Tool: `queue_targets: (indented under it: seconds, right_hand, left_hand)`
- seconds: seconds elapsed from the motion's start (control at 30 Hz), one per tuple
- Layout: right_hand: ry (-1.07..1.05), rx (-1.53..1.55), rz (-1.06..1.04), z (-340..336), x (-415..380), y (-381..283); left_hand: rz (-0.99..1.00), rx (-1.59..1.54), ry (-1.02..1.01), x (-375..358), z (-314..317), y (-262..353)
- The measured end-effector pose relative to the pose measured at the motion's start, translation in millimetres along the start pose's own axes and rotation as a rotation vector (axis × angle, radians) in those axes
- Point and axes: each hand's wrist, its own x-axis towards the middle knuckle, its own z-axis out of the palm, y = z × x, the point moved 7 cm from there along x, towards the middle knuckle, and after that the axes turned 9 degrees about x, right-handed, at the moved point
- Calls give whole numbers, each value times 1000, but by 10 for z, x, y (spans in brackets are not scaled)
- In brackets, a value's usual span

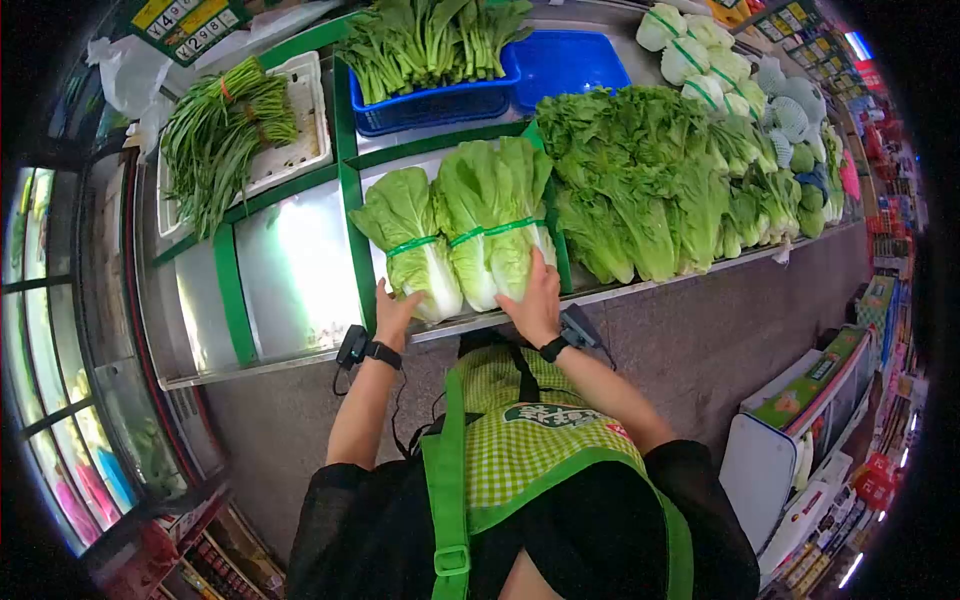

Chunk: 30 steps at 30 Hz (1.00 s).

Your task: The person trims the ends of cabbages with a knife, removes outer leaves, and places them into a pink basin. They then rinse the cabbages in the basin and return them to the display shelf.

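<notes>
Three Chinese cabbages stand side by side in a green-edged bay, leaves away from me and white bases near. Green tape bands the left cabbage, the middle cabbage and the right cabbage. My left hand is at the lower left of the left cabbage, fingers spread, thumb against its base. My right hand curls around the base of the right cabbage, thumb towards the middle one. The undersides of the cabbages are hidden.
Leaf lettuce fills the bay to the right. Behind are a blue crate of leafy stems and a blue lid-like tray. Bundled greens lie on a white tray at left. The metal front edge runs before me.
</notes>
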Motion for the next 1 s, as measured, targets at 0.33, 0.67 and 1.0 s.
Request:
queue_targets:
  seconds: [0.33, 0.67, 1.0]
  right_hand:
    - [-81, 264, -85, -780, -365, 575]
    - [53, 660, 313, -2150, -1893, 2904]
    - [489, 766, 518, -3592, -2769, 4277]
  left_hand:
    - [423, -147, 196, -763, 347, 726]
    - [398, -104, -447, -2365, 2995, 1021]
    - [428, 219, -985, -3693, 5810, 1090]
